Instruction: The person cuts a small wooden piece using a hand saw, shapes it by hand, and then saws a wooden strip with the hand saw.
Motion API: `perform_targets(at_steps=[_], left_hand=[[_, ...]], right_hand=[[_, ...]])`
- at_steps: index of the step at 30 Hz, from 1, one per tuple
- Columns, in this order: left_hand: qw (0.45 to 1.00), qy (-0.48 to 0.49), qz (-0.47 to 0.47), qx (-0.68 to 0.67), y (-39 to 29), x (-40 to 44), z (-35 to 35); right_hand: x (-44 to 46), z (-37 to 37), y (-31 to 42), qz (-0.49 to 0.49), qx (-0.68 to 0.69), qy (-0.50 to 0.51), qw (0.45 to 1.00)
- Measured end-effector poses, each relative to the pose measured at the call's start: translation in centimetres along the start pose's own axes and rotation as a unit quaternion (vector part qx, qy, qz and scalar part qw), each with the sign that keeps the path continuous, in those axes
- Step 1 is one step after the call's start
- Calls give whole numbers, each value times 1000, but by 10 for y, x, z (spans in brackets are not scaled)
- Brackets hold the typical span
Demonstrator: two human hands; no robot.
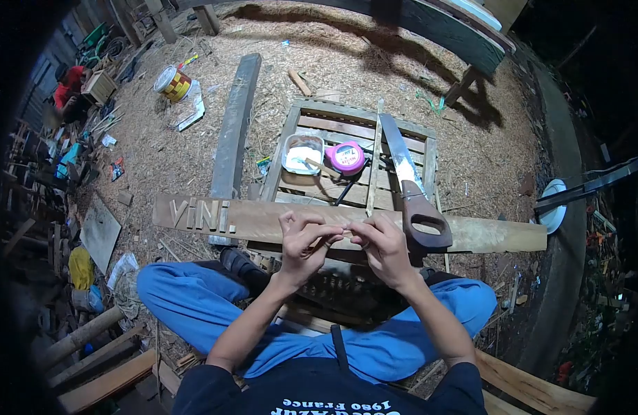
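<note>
My left hand point(305, 247) and my right hand point(383, 249) meet at the fingertips over a long wooden board point(263, 218). Both are closed in a pinch on something too small to make out. Raised wooden letters point(200, 214) reading "VINI" stand at the board's left end. Behind the board, a slatted wooden stand point(333, 126) holds a pink tape measure point(347, 158), a clear tub with white stuff point(304, 153) and a thin wooden strip point(374, 162). A hand saw point(405, 162) lies at the right, its brown handle point(427, 223) over the board.
A dark plank point(236, 124) lies on the shavings behind the letters, with a paint bucket point(173, 84) to its left. A person in red point(68, 90) is at the far left. A bench point(457, 41) stands at the back, and a white basin point(553, 206) at the right.
</note>
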State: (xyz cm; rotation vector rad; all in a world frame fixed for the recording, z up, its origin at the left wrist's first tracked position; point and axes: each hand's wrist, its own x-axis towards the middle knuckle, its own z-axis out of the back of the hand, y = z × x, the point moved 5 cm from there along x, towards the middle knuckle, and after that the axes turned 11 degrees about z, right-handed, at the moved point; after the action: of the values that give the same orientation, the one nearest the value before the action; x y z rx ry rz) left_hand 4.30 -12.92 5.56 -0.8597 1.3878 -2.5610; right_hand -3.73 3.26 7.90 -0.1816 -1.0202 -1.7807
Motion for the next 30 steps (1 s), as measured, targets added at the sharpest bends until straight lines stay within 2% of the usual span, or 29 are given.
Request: perform_targets(at_steps=[6,10,14,16,19,22,24,25,27,30], left_hand=[[999,9,0,-49,2,7,-1],[993,68,22,-91,8,10,-5],[987,93,3,-134,1,17,-11],[986,132,-16,-103,-5,19,-13],[986,141,-5,-85,-6,20,-24],[987,144,38,-63,5,26,-47],[986,144,65,-50,4,31,-64],[991,107,77,29,-1,36,-70],[981,59,74,171,-7,42,-79],[979,73,92,165,-3,47,-92]], right_hand=[[6,13,13,40,-90,-11,995],[1,18,15,41,-89,-13,995],[-5,29,18,12,-53,-21,998],[-10,31,17,-1,-44,-19,999],[-18,34,11,-31,-2,-34,999],[-18,43,4,-64,-33,-16,997],[-21,51,-9,-109,-108,-37,987],[-19,57,-13,-156,-116,-33,980],[-18,65,-20,-161,-146,-50,975],[-17,73,-24,-175,-170,-61,968]])
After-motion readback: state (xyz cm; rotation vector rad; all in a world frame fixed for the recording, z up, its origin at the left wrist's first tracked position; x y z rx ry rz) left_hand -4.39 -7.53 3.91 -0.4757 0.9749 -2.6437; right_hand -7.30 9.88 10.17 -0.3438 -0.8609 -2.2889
